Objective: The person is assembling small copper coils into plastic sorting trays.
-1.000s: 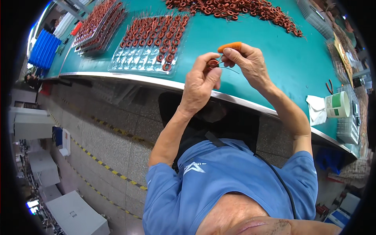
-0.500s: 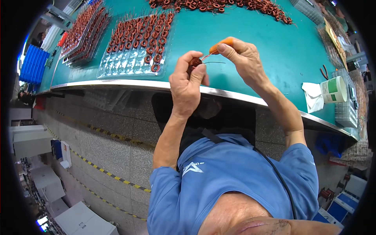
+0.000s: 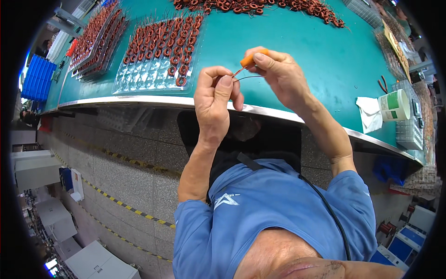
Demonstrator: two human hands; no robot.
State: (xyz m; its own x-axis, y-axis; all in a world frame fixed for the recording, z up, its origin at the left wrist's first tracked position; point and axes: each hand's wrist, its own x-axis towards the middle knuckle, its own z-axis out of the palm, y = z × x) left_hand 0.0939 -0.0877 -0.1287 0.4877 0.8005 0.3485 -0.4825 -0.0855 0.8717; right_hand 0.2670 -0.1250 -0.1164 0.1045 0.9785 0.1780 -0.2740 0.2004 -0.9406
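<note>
My left hand [image 3: 213, 100] is closed round a copper-wound ring coil [image 3: 217, 81], which its fingers mostly hide. My right hand [image 3: 284, 76] grips the orange handle of a small hand tool [image 3: 251, 59]. A thin reddish length runs from the handle down to the left fingertips; whether it is the tool's shank or copper wire I cannot tell. A dark thin wire [image 3: 249, 77] arcs from the left fingertips toward my right hand. Both hands are over the front edge of the green table [image 3: 260, 32].
Left of my hands lies a clear plastic tray [image 3: 139, 85] partly filled with coils. Stacked coil trays [image 3: 100, 44] stand farther left, near a blue crate [image 3: 38, 78]. Loose coils [image 3: 232, 5] are heaped at the back. A white-green cup [image 3: 395, 106], white cloth [image 3: 370, 114] and pliers [image 3: 383, 85] sit right.
Both hands have moved slightly left. The left hand has turned, so its fingers now cover most of the coil. The orange handle has tilted and shows more beyond the right fingers.
</note>
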